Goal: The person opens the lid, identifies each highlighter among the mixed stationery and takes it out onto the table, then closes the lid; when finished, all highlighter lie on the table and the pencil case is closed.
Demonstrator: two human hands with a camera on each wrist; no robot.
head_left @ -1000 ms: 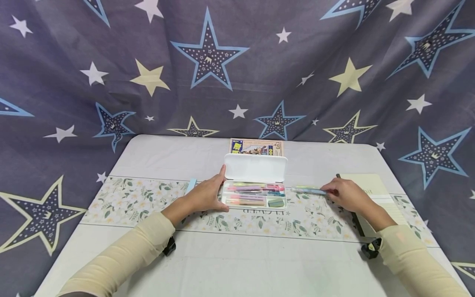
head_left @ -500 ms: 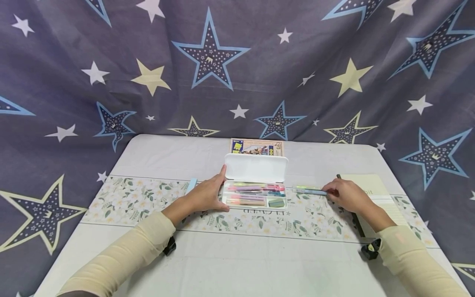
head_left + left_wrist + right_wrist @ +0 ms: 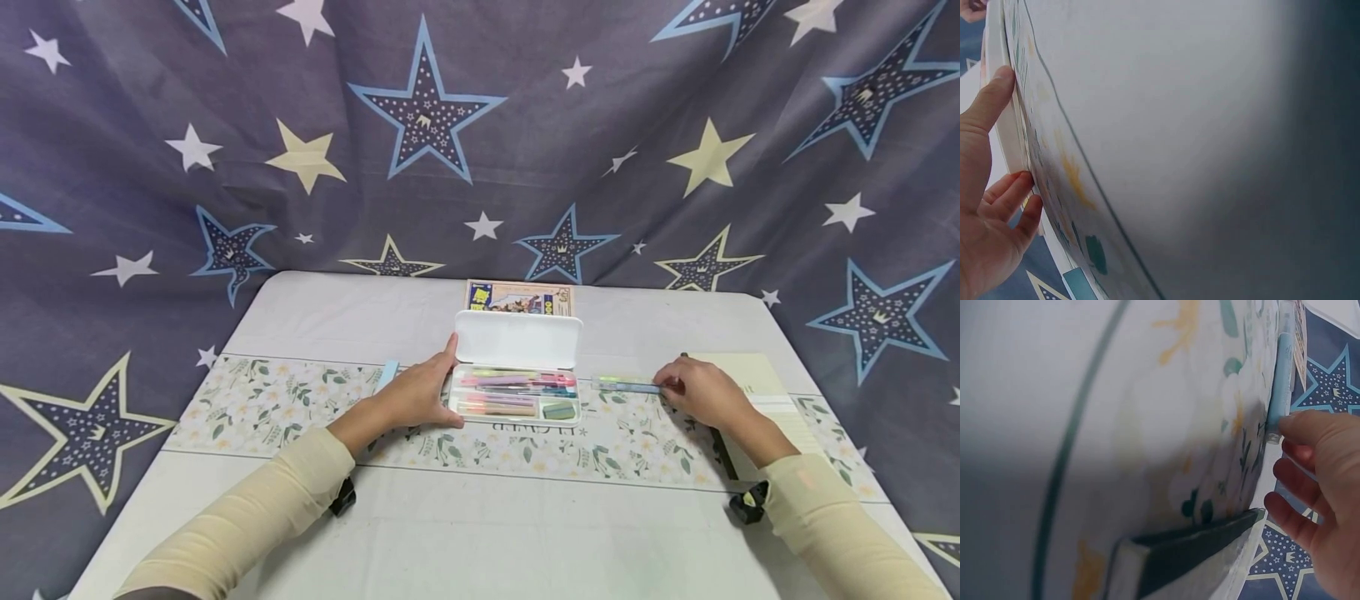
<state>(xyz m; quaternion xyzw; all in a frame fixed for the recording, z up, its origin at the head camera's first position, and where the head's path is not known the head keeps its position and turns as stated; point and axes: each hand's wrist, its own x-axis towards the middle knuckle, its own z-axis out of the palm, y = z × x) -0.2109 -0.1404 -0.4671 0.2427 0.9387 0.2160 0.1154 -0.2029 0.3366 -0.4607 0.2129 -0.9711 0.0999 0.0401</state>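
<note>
A white pencil case [image 3: 514, 422] stands with its lid [image 3: 517, 340] raised, at the middle of the table. Pens [image 3: 498, 408] and a green eraser-like block [image 3: 558, 410] lie inside it. My left hand [image 3: 420, 390] holds the case's left end, thumb at the near corner and fingers toward the hinge; the left wrist view shows the thumb [image 3: 999, 94] against the case's side. To the right, my right hand [image 3: 701, 392] pinches the end of a light-blue pen [image 3: 1281, 378] lying on the floral strip. Beside that pen is a yellow-green one [image 3: 611, 380], partly see-through.
A cream notebook [image 3: 750, 375] with a dark spine lies under and beyond my right hand. Behind the case is a printed booklet [image 3: 521, 297]. A light-blue strip [image 3: 387, 372] lies behind my left hand. A star-patterned curtain [image 3: 480, 150] hangs behind the table.
My right hand has shifted very slightly right along with the light-blue pen. The left hand stays at the pencil case.
</note>
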